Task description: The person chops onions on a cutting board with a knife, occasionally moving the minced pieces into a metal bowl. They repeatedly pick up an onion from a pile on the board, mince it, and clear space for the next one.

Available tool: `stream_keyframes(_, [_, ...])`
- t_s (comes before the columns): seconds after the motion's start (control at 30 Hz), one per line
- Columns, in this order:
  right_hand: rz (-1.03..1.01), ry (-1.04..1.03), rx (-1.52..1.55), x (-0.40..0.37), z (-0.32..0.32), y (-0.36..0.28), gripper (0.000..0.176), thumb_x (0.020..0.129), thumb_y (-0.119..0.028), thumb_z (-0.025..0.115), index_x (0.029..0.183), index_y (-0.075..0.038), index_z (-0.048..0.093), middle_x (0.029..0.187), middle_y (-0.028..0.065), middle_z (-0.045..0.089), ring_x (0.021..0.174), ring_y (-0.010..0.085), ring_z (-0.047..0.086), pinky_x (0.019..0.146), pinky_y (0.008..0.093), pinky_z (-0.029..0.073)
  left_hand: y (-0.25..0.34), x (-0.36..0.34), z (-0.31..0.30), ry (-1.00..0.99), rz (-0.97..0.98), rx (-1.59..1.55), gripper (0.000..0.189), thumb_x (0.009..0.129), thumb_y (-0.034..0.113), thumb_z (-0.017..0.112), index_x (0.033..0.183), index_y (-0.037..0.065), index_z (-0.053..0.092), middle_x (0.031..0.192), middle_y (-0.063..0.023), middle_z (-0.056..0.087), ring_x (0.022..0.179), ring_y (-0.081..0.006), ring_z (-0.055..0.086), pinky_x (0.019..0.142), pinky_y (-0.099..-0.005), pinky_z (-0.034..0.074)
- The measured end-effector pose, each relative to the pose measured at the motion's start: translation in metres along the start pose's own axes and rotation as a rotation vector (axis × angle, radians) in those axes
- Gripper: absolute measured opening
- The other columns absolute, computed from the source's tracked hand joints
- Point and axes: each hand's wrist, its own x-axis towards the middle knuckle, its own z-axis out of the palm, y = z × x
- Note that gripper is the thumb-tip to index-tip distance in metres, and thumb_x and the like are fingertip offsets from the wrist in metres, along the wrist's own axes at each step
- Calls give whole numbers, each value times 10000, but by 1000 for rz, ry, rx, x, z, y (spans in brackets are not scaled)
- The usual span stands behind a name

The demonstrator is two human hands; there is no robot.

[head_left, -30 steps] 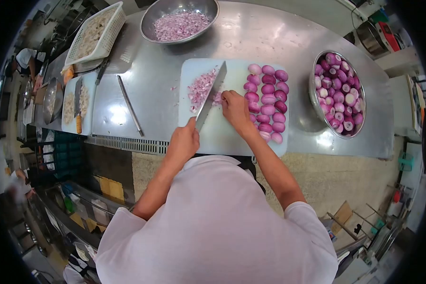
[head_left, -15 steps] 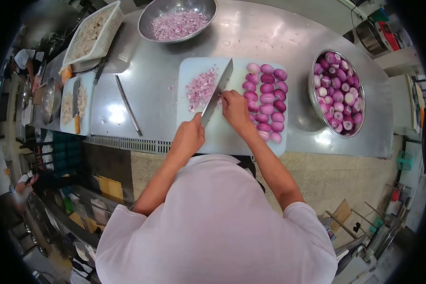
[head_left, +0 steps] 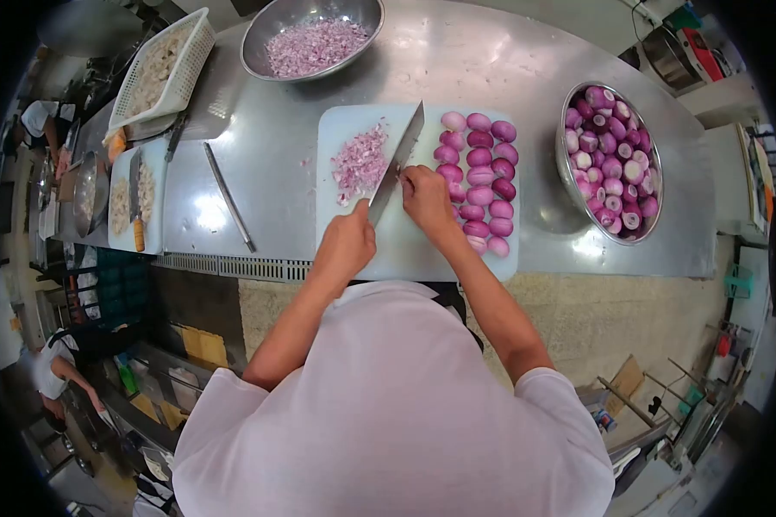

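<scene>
Table point(head_left: 272, 142), metal-topped, spans the upper view and bears all items listed below. White cutting board point(head_left: 422, 250) lies flat near its front edge, between the wearer and the bowls. Bowl of whole red onions point(head_left: 613, 164), metal, stands to the right of the board, well apart from it. Bowl of chopped onion point(head_left: 312, 43), also metal, stands beyond the board's far left corner. Perforated white basket point(head_left: 195, 67) occupies the far left and contains pale pieces. Block of onion halves point(head_left: 478, 183), in three columns, rounded sides up, fills the board's right part. Smaller board point(head_left: 153, 239), at left, carries pale chopped matter and a second knife point(head_left: 138, 234) with a wooden handle. Knife point(head_left: 399, 164), broad-bladed, extends obliquely across the middle of the white board, tip at its far edge. Slender rod point(head_left: 228, 196) lies on the table between the two boards. Left hand point(head_left: 347, 244) is closed firmly about the knife's handle, which it largely hides. Right hand point(head_left: 428, 200), fingers bent and drawn together, is just beside the blade, at a small onion piece; whether it pinches this cannot be told. Pile of diced onion point(head_left: 359, 161), pink and white, lies left of the blade.
</scene>
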Motion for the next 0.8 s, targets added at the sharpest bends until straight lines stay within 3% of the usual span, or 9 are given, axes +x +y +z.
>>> stream_keyframes(0.27, [60,27,20,-7,-59,-14,51,780,19,625,828,4,634,804,207,624,748,416,612,672,497,475,3,12,-14,26,13,54,264,857,4,530,1103,-90,532,723,-315,617,717,-493,617,659,-567,479])
stream_keyframes(0.33, [127,22,3,-16,-79,-14,58,780,9,634,838,3,638,817,205,631,761,412,616,681,495,475,-9,9,0,12,10,13,211,903,58,541,1088,-32,495,694,-305,592,726,-504,597,644,-563,440])
stream_keyframes(0.43, [185,-126,-155,-30,-99,-11,98,778,-6,650,874,8,657,847,214,647,802,406,630,718,479,490,-18,20,-1,33,30,29,222,899,55,545,1094,-36,495,697,-303,595,717,-502,595,643,-565,440])
stream_keyframes(0.8, [182,-181,-143,-69,-96,-20,269,719,43,701,980,-5,660,945,173,633,870,384,616,746,466,500,-13,7,-14,57,8,19,285,882,43,541,1152,-44,513,716,-305,611,707,-494,607,647,-563,459])
